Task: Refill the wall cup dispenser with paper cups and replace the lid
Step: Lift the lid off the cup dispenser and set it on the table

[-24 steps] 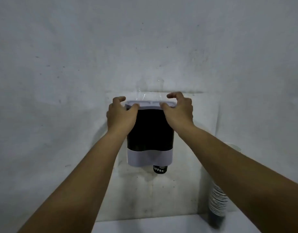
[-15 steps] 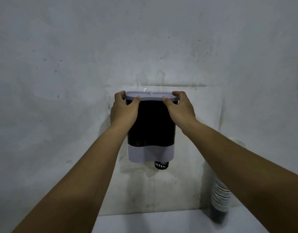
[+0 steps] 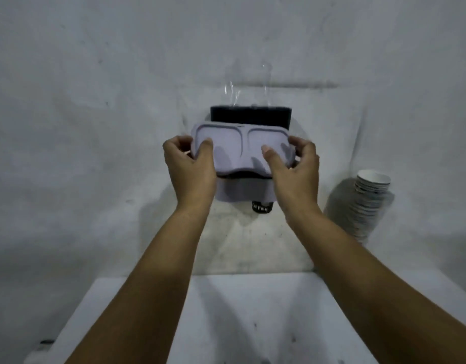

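Both hands, left hand and right hand, hold the lid (fingers clamped on its ends) before the dispenser.

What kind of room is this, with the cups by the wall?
Probably a drinks corner or a back room, though it's hard to be sure. A cup dispenser hangs on a bare white wall, a stack of paper cups stands beside it, and two hands hold its lid.

Both forearms are bare to the frame's edge, and the hands wear nothing.
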